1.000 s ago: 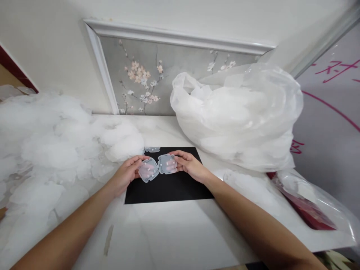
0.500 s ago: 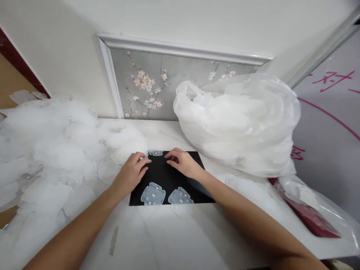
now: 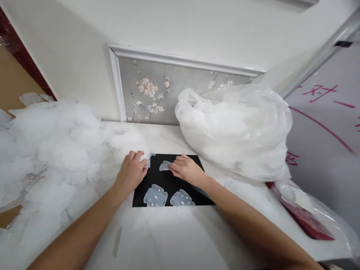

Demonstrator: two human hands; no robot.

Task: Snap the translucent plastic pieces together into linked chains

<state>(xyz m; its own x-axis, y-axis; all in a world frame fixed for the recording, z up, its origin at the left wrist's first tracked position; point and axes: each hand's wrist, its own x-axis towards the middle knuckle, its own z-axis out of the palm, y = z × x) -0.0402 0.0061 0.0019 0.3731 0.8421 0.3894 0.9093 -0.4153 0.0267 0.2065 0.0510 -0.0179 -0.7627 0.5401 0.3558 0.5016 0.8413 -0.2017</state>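
My right hand [image 3: 184, 168] pinches a small translucent plastic piece [image 3: 164, 165] over the black mat [image 3: 157, 178]. At the mat's upper left, my left hand [image 3: 132, 168] has its fingers closed near another translucent piece [image 3: 149, 162], which the fingers partly cover. Two pale plastic pieces with white dots lie along the mat's front edge, a left piece [image 3: 155, 195] and a right piece [image 3: 182, 197]. Both hands rest close above the mat, palms down.
A large heap of translucent pieces [image 3: 62, 146] covers the left of the white table [image 3: 157, 236]. A stuffed white plastic bag [image 3: 233, 131] stands at the back right. A red item under clear plastic [image 3: 312, 223] lies right. A whiteboard [image 3: 329, 123] leans beyond it.
My right hand, empty before, now has a translucent piece in its fingers. My left hand's fingers have closed near the mat's upper left. The camera view has shifted slightly.
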